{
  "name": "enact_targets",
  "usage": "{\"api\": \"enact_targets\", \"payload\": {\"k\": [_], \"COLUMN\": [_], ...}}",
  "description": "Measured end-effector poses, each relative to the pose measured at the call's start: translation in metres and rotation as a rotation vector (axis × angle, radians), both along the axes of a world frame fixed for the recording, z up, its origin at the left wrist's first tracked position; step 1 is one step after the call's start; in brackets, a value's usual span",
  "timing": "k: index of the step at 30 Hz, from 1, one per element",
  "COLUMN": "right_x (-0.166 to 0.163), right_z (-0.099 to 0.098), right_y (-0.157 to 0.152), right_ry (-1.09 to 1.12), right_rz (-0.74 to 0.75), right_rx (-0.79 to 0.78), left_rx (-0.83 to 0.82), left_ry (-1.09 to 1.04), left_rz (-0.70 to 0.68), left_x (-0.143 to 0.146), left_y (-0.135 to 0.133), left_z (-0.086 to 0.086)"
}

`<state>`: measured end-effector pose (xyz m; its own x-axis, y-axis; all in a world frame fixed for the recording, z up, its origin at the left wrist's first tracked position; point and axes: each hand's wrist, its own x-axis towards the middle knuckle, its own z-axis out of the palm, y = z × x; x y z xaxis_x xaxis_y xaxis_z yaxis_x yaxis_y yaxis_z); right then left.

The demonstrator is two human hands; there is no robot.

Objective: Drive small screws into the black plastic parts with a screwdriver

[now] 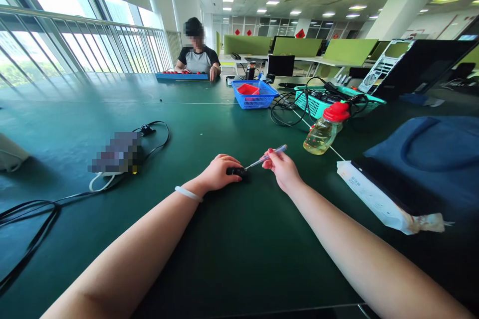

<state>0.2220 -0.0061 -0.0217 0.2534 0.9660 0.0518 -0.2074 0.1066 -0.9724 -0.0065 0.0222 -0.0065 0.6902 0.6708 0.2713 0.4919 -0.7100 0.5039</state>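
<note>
On the dark green table, my left hand (220, 172) is closed around a small black oblong object (235, 171), thumb on the near side and fingers over the far side. What kind of thing it is, I cannot make out. My right hand (281, 169) pinches a slim screwdriver (277, 150) with a clear, purplish handle. Its metal shaft slants down to the left, and the tip meets or nearly meets the right end of the black object. A white band circles my left wrist.
To the right stand a red-lidded bottle (322, 132), a white packet (370, 194) and a dark blue bag (441, 154). Farther back are a blue basket (255, 102) and a teal basket (314, 104) with cables. Cables (56, 204) lie left. A person (200, 60) sits across the table.
</note>
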Motion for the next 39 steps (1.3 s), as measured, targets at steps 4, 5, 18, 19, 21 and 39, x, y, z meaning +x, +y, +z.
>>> {"api": "enact_targets", "payload": {"k": [4,5,18,19,21,39], "right_x": [-0.001,-0.002,0.007,0.008,0.012,0.016], "right_z": [-0.001,-0.001,0.011,0.010,0.010,0.012], "right_y": [-0.001,-0.002,-0.007,-0.006,-0.005,-0.011], "right_ry": [-0.052,-0.084,-0.075,-0.027,0.037,0.004], "right_rz": [-0.064,-0.086,-0.007,0.005,0.028,0.014], "right_rx": [0.017,0.044,0.216,0.211,0.192,0.240], "left_rx": [-0.010,-0.010,-0.017,-0.012,-0.009,-0.015], "left_ry": [0.006,0.007,0.016,0.018,0.023,0.021], "left_rz": [0.012,0.014,0.015,0.013,0.014,0.004], "left_x": [0.000,0.000,0.000,0.000,0.000,0.000], "left_y": [0.000,0.000,0.001,0.001,0.001,0.002], "left_z": [0.001,0.001,0.000,0.000,0.000,-0.001]}}
